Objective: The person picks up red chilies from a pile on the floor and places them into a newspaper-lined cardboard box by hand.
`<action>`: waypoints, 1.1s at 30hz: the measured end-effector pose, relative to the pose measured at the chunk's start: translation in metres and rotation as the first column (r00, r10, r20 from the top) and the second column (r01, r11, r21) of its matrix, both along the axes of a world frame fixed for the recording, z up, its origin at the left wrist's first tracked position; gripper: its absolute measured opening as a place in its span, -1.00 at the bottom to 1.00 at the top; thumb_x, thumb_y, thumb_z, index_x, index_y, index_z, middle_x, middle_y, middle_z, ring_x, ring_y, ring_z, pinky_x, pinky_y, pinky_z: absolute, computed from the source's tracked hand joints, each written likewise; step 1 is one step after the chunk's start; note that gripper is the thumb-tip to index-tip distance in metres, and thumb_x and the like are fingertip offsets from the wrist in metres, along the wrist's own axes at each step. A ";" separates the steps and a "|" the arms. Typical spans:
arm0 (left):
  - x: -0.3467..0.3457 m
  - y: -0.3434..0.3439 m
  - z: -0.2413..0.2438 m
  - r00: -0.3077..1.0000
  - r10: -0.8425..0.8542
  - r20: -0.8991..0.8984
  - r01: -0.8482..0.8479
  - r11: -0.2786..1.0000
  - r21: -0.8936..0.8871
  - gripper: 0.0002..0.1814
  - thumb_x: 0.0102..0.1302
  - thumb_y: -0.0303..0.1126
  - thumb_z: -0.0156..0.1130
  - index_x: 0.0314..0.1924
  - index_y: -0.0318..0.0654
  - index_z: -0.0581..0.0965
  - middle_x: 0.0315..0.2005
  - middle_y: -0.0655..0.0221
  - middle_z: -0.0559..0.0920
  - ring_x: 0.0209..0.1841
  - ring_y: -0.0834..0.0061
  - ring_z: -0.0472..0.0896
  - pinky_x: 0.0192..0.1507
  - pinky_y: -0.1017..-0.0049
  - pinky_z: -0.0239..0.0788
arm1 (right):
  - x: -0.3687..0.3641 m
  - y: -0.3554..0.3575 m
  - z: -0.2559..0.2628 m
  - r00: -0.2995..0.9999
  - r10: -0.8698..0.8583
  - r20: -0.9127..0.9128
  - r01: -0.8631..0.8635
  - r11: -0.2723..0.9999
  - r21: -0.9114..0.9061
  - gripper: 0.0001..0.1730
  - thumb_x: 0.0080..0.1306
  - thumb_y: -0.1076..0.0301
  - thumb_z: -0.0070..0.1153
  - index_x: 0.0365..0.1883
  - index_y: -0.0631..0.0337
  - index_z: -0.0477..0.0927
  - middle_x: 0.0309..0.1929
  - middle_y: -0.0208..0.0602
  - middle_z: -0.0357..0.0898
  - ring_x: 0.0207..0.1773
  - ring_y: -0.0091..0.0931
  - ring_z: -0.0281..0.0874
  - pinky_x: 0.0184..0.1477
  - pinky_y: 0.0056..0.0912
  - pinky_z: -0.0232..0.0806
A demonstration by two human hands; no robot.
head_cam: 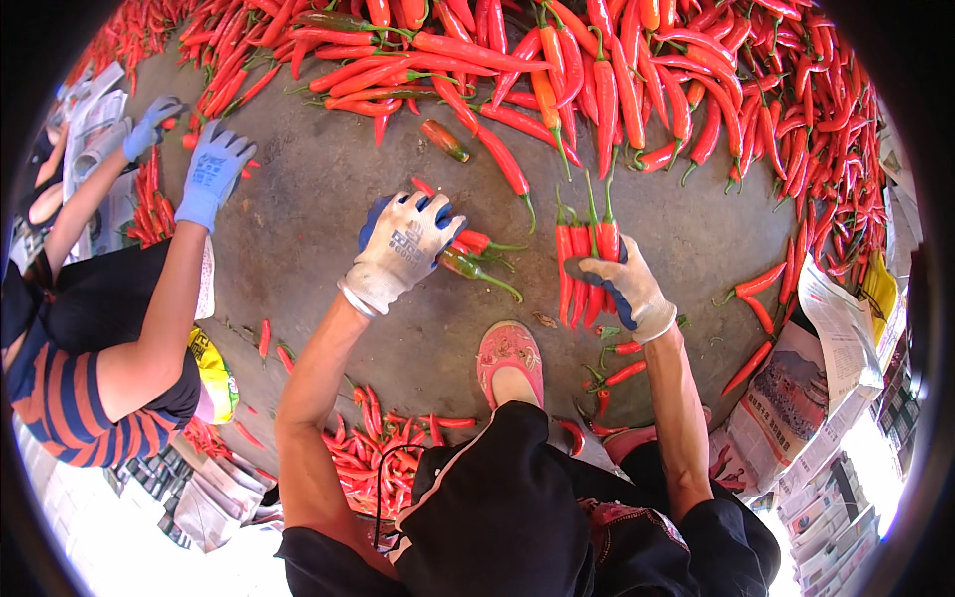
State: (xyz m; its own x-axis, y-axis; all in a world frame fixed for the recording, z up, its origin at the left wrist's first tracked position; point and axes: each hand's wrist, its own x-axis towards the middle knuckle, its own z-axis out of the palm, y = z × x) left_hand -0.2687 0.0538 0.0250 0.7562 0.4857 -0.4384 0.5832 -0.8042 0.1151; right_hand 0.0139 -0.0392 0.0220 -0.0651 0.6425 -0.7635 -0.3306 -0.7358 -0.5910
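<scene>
My right hand [630,287], in a white knit glove with a dark blue palm, grips a bunch of red chili peppers [577,257]. They lie side by side, green stems pointing away from me. My left hand [406,235], gloved alike, curls over a few more chilies. A red one [474,240] and a greenish one [466,265] stick out to its right, stems outward; the fingers partly hide them. I cannot tell whether these are lifted off the ground. Just beyond, a short brownish-red chili [445,142] lies on the concrete floor [298,179].
A large heap of red chilies [462,52] spans the far side and curves down the right. Behind my left arm is a smaller pile [373,463]. Newspaper [783,395] lines a container at right. At left works another person with blue gloves [213,172]. My pink shoe [509,354] stands between my arms.
</scene>
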 end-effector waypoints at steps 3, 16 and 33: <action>-0.011 -0.011 0.002 0.996 -0.053 0.075 0.052 0.999 0.011 -0.23 -0.23 -0.22 0.51 0.12 0.00 0.49 0.14 0.30 0.45 0.09 0.21 0.46 0.13 0.18 0.32 | -0.014 0.035 0.008 0.989 0.148 0.018 -0.149 0.969 0.196 -0.62 0.06 0.47 0.32 -0.13 0.34 0.57 -0.34 -0.28 0.64 -0.33 -0.61 0.53 -0.22 -0.47 0.39; -0.051 -0.108 0.007 -0.245 0.966 0.088 -0.085 0.069 -0.994 -0.54 0.02 -0.34 0.39 -0.05 -0.26 0.49 -0.09 0.21 0.60 -0.02 0.26 0.57 0.08 0.15 0.37 | -0.126 0.133 0.004 0.222 0.479 0.849 -0.894 0.448 -0.019 -0.34 0.10 0.26 0.21 0.17 0.29 0.36 -0.09 -0.01 0.61 -0.03 -0.16 0.60 -0.01 -0.13 0.43; 0.051 0.040 -0.008 0.789 0.341 0.512 -0.256 0.939 -0.230 -0.44 -0.12 -0.34 0.48 -0.03 -0.18 0.53 0.02 0.23 0.57 -0.07 0.15 0.63 -0.04 0.31 0.50 | 0.024 -0.019 0.006 0.956 0.251 -0.151 -0.259 0.965 -0.037 -0.66 0.10 0.46 0.27 -0.12 0.30 0.56 -0.32 -0.39 0.62 -0.32 -0.59 0.52 -0.19 -0.44 0.41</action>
